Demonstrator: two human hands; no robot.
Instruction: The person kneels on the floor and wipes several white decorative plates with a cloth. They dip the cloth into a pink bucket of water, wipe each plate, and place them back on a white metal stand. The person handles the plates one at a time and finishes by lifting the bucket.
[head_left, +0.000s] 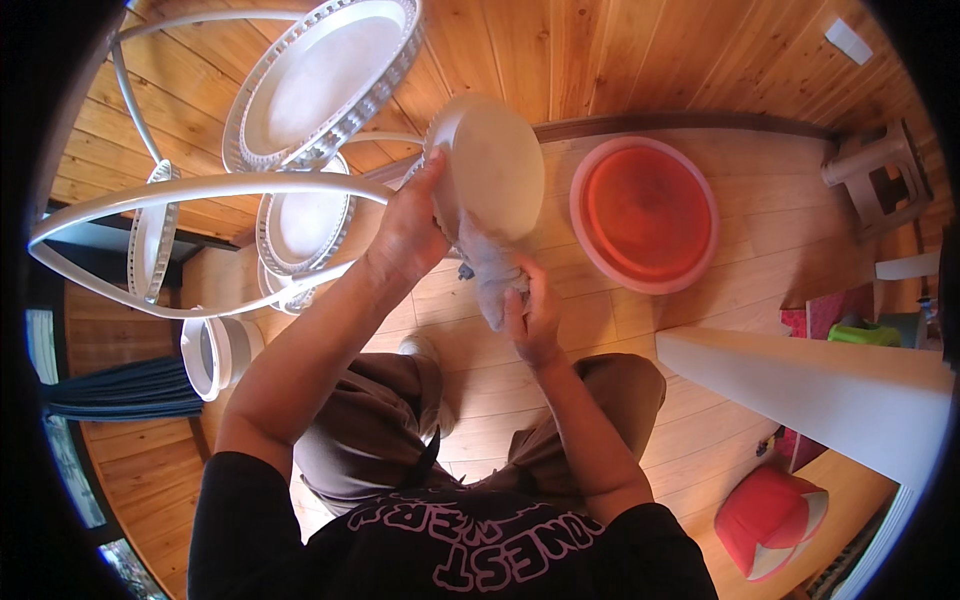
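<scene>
My left hand (412, 225) grips the scalloped rim of a pale round tray (499, 161) on a white metal stand. A crumpled grey cloth (491, 281) is bunched in my right hand (532, 311), its upper part against the tray's lower edge. Beside my left hand curves the stand's white tube (225, 186). More round white trays with pierced rims belong to the stand: a large one (322, 75) at the upper left, another (304, 225) below it and a narrow-looking one (154, 229) farther left. My left fingertips are hidden behind the tray.
A red basin (649, 214) with liquid in it sits on the wooden floor to the right. At the left is a white bucket (214, 356) near a dark curtain (127, 390). A plastic stool (881, 180), a white panel (810, 397) and a red cushion-like item (769, 521) stand at the right.
</scene>
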